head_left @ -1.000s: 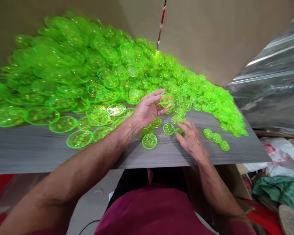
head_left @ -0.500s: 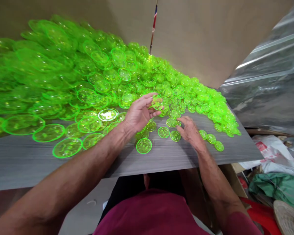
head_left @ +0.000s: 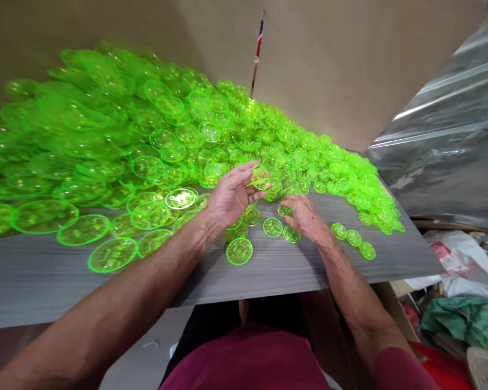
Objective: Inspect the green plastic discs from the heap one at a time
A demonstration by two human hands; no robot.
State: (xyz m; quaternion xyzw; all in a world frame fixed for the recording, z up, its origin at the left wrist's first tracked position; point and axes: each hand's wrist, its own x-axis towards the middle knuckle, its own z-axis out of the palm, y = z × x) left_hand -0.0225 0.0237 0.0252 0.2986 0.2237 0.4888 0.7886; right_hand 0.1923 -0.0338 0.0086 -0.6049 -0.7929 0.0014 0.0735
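Note:
My left hand point(head_left: 232, 196) is held palm up over the table, with a clear neon-green plastic disc point(head_left: 261, 177) between its thumb and fingers. To its right, my right hand point(head_left: 305, 215) reaches down with curled fingers on another green disc point(head_left: 283, 210), partly covered by the fingertips. Just below the hands lie a few loose discs, among them one with a bright rim point(head_left: 273, 227) and one beside the right thumb point(head_left: 291, 234). Another disc point(head_left: 239, 251) rests nearer the table's front edge.
A large heap of the same discs point(head_left: 179, 119) covers the back of the grey wood-grain table point(head_left: 203, 276), against brown board point(head_left: 333, 59). A thin red-and-blue stick point(head_left: 257, 54) stands behind it. Three discs point(head_left: 353, 238) lie right of my wrist. Plastic sheeting point(head_left: 451, 141) and bags point(head_left: 463, 319) are at the right.
My right hand has moved left and its fingers have closed over a disc they were beside. My left hand keeps its disc. The whole view has shifted slightly.

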